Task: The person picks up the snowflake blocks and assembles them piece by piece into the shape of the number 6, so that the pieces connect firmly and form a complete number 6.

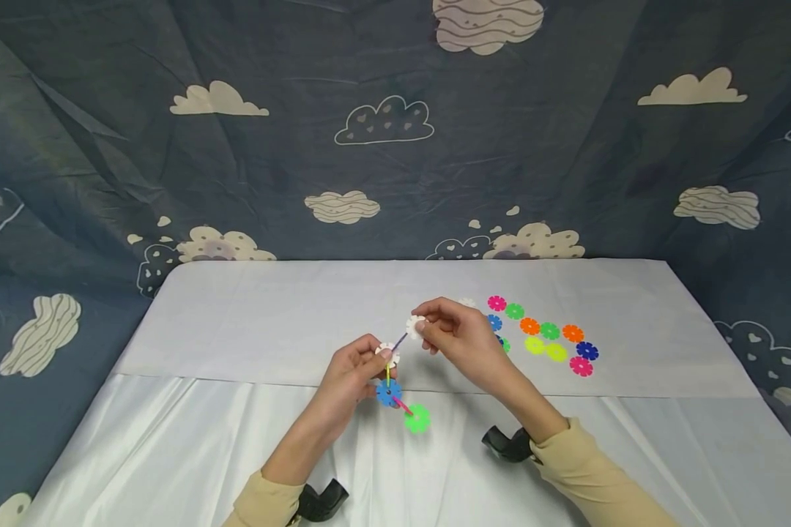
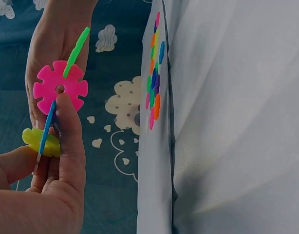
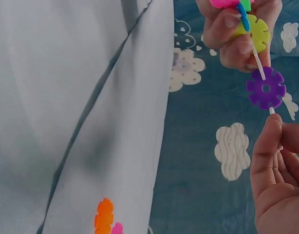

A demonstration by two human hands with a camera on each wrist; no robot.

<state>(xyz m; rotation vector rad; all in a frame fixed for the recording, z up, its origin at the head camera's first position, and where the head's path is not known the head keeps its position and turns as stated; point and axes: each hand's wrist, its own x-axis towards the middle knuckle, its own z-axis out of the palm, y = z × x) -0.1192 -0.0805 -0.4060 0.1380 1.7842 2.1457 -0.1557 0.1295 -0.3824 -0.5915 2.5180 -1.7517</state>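
Note:
A chain of slotted flower-shaped plastic discs hangs between the hands. Its green disc (image 1: pixel 417 419) is at the low end, then come a pink disc (image 2: pixel 47 90), a blue disc (image 1: pixel 389 393), a yellow disc (image 2: pixel 36 142), a white one and a purple disc (image 3: pixel 266 87). My left hand (image 1: pixel 351 377) pinches the chain around its yellow and inner white discs. At the upper end, my right hand (image 1: pixel 461 338) pinches another white disc (image 1: pixel 414 326) between thumb and fingers. That white disc meets the purple disc's edge in the right wrist view.
Several loose discs lie on the white-covered table to the right, among them an orange disc (image 1: pixel 573 334), a dark blue disc (image 1: pixel 587 351) and a yellow disc (image 1: pixel 556 353). Some are partly hidden behind my right hand. A dark cloud-patterned cloth (image 1: pixel 382 168) hangs behind the table.

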